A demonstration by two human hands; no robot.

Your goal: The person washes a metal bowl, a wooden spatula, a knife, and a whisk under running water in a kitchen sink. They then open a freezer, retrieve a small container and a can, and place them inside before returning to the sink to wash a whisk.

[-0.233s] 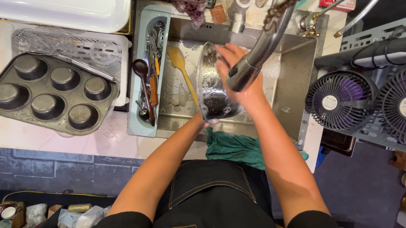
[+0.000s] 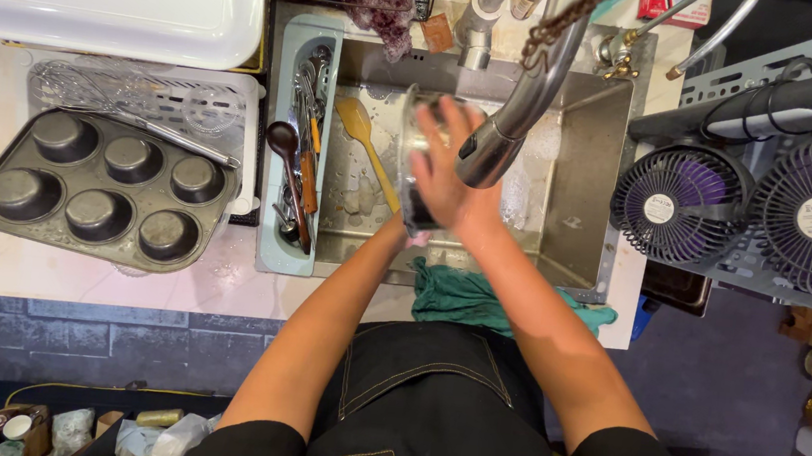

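Over the sink, our right hand presses flat on a clear glass bowl while the left hand, hidden beneath, has a grip we cannot tell; wet glass may slip and hit the faucet just right.

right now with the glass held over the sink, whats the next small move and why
Probably tilt the clear glass container a little further under the pull-down faucet head. The right hand lies across the glass with something dark at its lower end, perhaps a sponge, and the nozzle hangs right beside it. The left hand is hidden behind the right, so its grip is unclear.
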